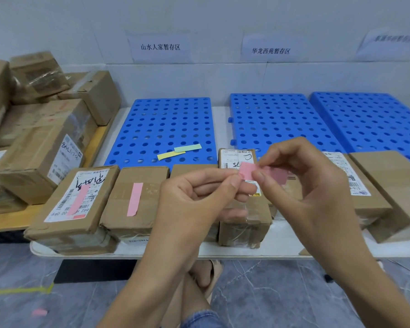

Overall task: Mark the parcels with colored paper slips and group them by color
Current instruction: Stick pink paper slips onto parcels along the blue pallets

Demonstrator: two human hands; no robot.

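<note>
Fingers of both hands pinch one pink slip, thumb against forefinger: left hand at its near end, right hand just beside. Likely separating or peeling it. The slip is held in the air above a parcel showing no marker. Advice: pull apart slowly so it does not tear, then lay it flat along the box top, clear of the barcode. Left neighbour carries pink. Green and yellow slips lie on the blue pallet behind.
</note>
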